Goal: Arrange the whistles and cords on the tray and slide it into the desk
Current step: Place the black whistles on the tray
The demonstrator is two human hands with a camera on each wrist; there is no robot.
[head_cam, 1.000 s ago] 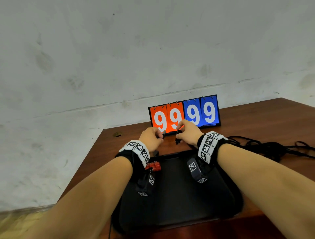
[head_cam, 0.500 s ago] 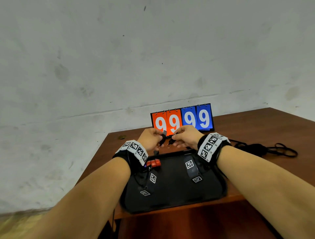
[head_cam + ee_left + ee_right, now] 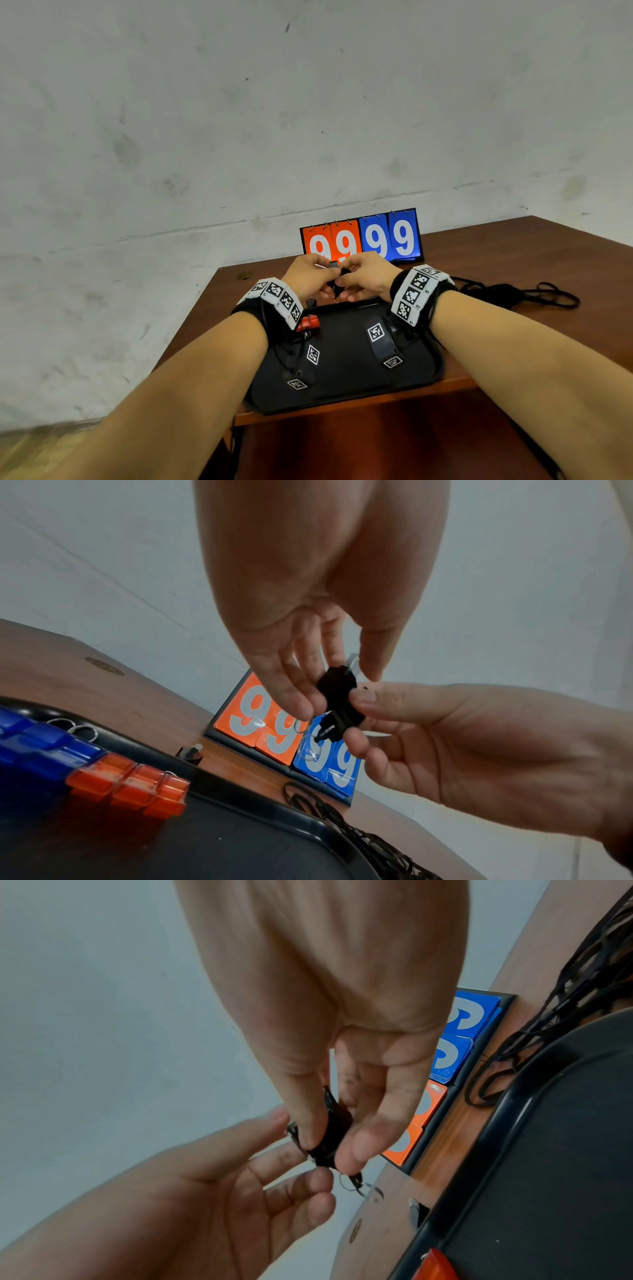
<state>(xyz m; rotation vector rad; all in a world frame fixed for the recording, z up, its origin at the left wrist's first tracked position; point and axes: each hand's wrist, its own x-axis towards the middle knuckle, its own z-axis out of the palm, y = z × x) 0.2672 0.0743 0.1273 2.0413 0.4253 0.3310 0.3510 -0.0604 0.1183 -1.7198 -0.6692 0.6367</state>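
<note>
Both hands meet above the far rim of the black tray (image 3: 346,380). My left hand (image 3: 310,275) and right hand (image 3: 364,279) both pinch one small black whistle (image 3: 337,693) between thumbs and fingertips. A thin metal ring (image 3: 349,1180) hangs under the whistle (image 3: 334,1134). Blue whistles (image 3: 34,745) and orange whistles (image 3: 130,785) lie in a row on the tray's left side. Another black whistle (image 3: 193,753) stands on the desk just past the tray rim. A tangle of black cords (image 3: 507,291) lies on the desk to the right of the tray.
A flip scoreboard (image 3: 363,240) showing 99 in orange and 99 in blue stands at the back of the brown desk (image 3: 565,260), against the grey wall. The tray's near edge sits at the desk's front edge. The desk's left edge runs close to the left hand.
The two hands have closed in on each other and now hold the black whistle together. The head view has drawn back, so the tray looks smaller and farther away.
</note>
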